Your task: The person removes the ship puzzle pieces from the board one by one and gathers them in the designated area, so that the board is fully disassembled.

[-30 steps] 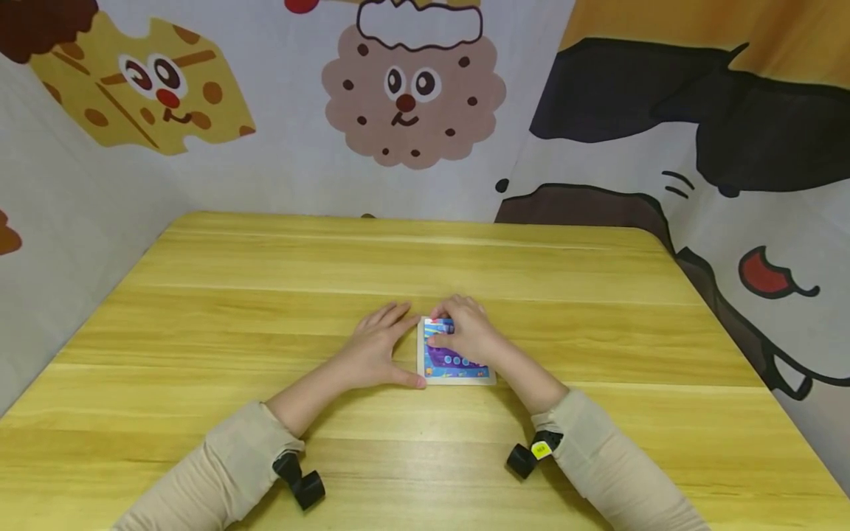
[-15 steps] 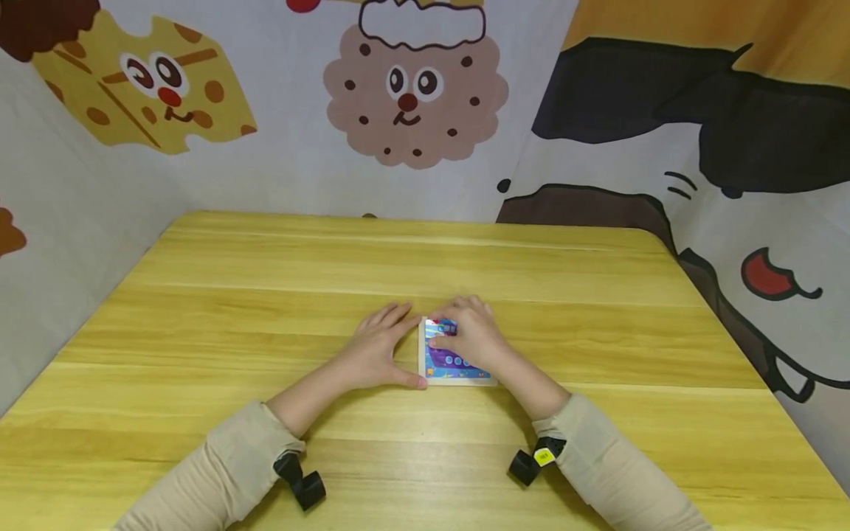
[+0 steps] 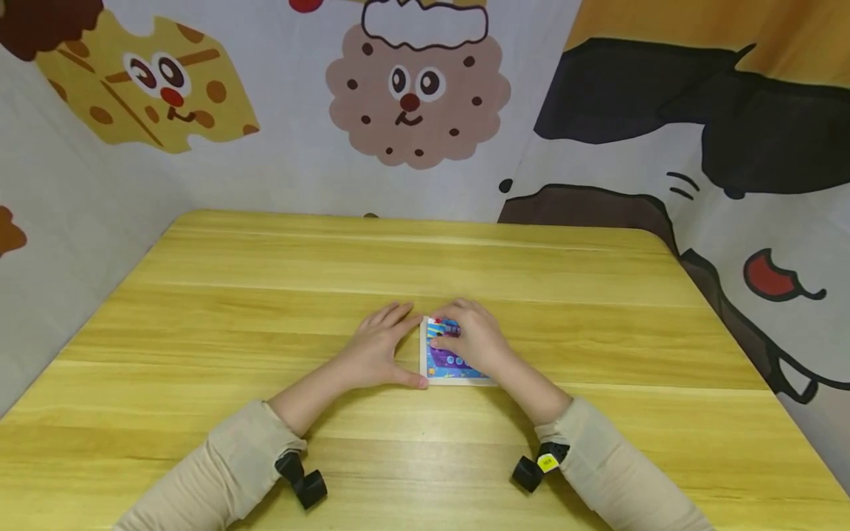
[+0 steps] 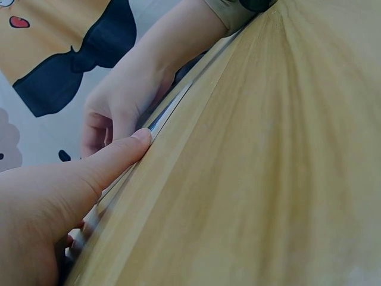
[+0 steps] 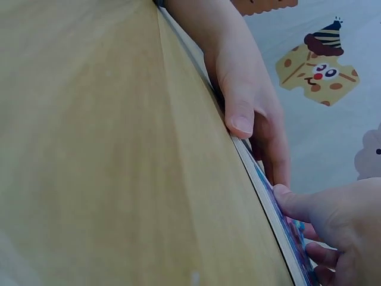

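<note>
A small square picture board [image 3: 445, 381] with a pale rim lies flat on the table; its picture [image 3: 458, 361] shows a purple ship on blue. My left hand [image 3: 375, 352] is at the board's left side, thumb and index finger spread, their tips touching the two left corners. Over the picture, my right hand [image 3: 479, 338] rests with bent fingers and covers its right part. In the right wrist view the right thumb [image 5: 292, 202] touches the picture's surface, other fingers curled beyond it. Whether these fingers pinch a separate piece is hidden.
The wood-grain table [image 3: 265, 258] extends around the board on all sides. Behind it hangs a cloth [image 3: 279, 177] printed with cartoon food. Black wrist cameras [image 3: 309, 488] sit on both cuffs, low over the table.
The right hand has shifted slightly toward the body and covers more of the board's near right corner. The left hand keeps its place at the left corners.
</note>
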{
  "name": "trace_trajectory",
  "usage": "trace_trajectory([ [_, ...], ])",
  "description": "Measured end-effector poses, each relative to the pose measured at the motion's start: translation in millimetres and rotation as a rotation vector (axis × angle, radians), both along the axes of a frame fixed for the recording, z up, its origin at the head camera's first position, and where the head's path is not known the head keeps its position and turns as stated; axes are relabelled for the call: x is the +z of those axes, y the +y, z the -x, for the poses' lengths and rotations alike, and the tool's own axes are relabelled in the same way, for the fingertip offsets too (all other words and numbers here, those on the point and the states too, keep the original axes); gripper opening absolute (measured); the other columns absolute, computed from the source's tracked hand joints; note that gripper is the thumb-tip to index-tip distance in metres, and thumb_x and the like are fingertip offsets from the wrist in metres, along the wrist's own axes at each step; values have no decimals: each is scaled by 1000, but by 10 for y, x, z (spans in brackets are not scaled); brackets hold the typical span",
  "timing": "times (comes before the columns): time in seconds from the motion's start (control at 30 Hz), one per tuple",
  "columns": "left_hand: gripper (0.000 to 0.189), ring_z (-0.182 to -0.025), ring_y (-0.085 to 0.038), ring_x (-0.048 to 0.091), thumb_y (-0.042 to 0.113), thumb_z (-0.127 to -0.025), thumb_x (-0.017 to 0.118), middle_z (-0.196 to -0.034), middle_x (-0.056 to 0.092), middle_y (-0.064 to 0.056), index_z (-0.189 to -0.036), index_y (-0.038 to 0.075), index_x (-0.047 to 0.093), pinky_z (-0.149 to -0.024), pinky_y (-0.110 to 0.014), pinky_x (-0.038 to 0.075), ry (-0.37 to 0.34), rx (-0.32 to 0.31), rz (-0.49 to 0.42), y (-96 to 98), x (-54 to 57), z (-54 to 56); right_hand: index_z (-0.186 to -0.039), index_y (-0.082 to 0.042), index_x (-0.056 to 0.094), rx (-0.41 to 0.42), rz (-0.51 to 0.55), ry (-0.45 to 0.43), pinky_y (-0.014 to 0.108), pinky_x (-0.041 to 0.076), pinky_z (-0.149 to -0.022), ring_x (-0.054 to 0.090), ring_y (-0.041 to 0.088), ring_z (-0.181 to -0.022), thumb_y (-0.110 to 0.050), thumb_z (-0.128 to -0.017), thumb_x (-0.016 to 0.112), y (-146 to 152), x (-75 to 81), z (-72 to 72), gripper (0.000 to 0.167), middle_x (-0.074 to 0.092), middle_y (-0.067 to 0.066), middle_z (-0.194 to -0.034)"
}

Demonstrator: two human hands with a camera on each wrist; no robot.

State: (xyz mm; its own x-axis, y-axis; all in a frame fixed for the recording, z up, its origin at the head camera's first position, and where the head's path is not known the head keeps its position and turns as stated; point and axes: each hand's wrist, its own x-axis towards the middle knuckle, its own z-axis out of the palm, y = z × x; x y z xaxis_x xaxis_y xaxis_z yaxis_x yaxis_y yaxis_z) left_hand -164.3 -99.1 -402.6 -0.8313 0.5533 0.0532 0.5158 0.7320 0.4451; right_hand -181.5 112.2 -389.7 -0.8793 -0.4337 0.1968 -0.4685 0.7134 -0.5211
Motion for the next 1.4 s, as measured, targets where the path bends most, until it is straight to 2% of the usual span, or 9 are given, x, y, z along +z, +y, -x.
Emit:
trace_trajectory([
  [0.27, 111, -143, -34, 10, 74, -65, 69, -157, 18, -12, -150, 11, 33, -112, -55, 7, -5, -2, 1, 13, 22, -7, -109, -11, 71, -6, 81, 46, 32, 49, -74, 58, 14, -85, -19, -76, 82, 13, -12, -33, 35, 63, -2, -102],
  [0.37, 112, -143, -34, 10, 74, -64, 69, -157, 18, -12, -150, 11, 34, -112, -56, 7, -7, -1, -5, 12, 26, -14, -109, -10, 72, -2, 139, 41, 30, 49, -72, 57, 12, -82, -14, -78, 80, 31, -33, -35, 32, 63, -2, -100],
  [0.6, 112, -143, -33, 10, 73, -64, 71, -157, 18, -11, -149, 11, 34, -112, -54, 7, -9, 9, -7, 5, 23, -15, -110, -10, 72, -6, 271, -32, 29, 50, -68, 57, 13, -79, -4, -85, 72, 61, -79, -32, 26, 67, -1, -93],
  [0.83, 112, -143, -34, 10, 74, -64, 69, -157, 18, -13, -149, 10, 34, -112, -55, 7, -9, 2, -14, 4, 20, -14, -109, -10, 73, -6, 374, -140, 29, 50, -65, 57, 16, -76, -3, -86, 70, 84, -69, -19, 24, 67, 0, -87],
  [1.0, 113, -143, -34, 9, 75, -64, 69, -157, 17, -12, -150, 11, 33, -112, -54, 7, -15, 6, -4, 5, 30, -16, -112, -8, 72, -30, 429, -225, 28, 46, -64, 53, 19, -74, -7, -87, 70, 133, -34, 8, 25, 64, 2, -80],
  [1.17, 113, -143, -34, 9, 74, -64, 69, -157, 17, -13, -150, 10, 33, -112, -54, 7, -16, 5, -8, 7, 42, -16, -114, -5, 71, -33, 460, -225, 26, 40, -59, 48, 21, -70, -9, -88, 70, 226, 31, 35, 26, 61, 4, -77],
  [1.4, 113, -143, -33, 9, 74, -64, 70, -157, 17, -13, -150, 10, 33, -112, -53, 7, -22, 7, -5, 3, 30, -13, -114, -7, 71, -54, 437, -226, 24, 34, -55, 43, 21, -66, -10, -88, 69, 404, 119, 56, 26, 49, 4, -68],
])
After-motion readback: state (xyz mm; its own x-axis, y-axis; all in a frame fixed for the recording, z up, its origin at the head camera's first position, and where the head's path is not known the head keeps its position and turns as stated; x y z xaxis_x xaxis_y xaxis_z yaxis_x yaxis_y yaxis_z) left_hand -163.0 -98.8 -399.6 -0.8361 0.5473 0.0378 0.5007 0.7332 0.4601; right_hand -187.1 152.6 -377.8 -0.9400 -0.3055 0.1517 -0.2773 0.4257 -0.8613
